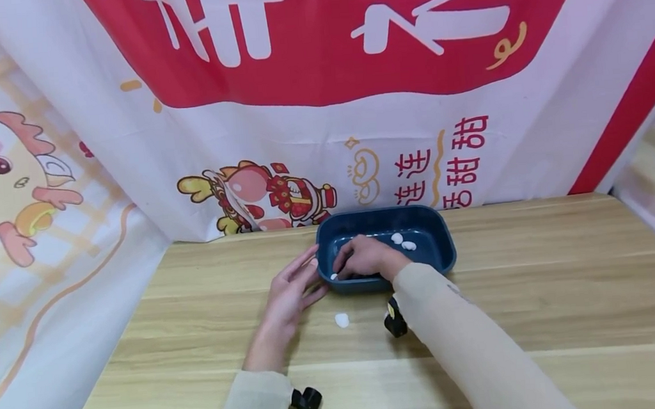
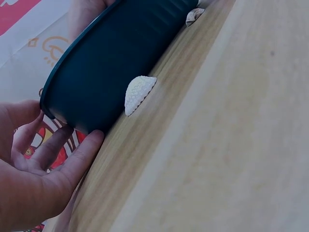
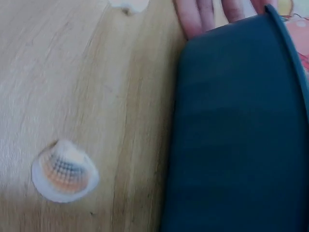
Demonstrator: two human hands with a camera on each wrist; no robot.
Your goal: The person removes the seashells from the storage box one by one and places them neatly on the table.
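Note:
A dark blue rectangular basin point(image 1: 450, 265) stands on the table against the backdrop. My left hand point(image 1: 291, 291) is spread around its left end, fingertips touching the outer wall and rim. My right hand point(image 1: 364, 256) reaches down inside, fingertips pinching a small white seashell point(image 1: 334, 276) at the left end. Two more white shells point(image 1: 408, 245) lie on the basin floor toward the right. In front of the basin a white bumpy shell point(image 2: 139, 94) rests on the wood. A ribbed shell with orange and grey bands point(image 3: 65, 171) lies on the table in the right wrist view, which leaves the right hand out.
The wooden table point(image 1: 571, 288) reaches out on both sides of the basin. A printed cloth backdrop point(image 1: 322, 134) hangs right behind it, with more cloth at left and right. Black wrist devices point(image 1: 307, 400) sit at both cuffs.

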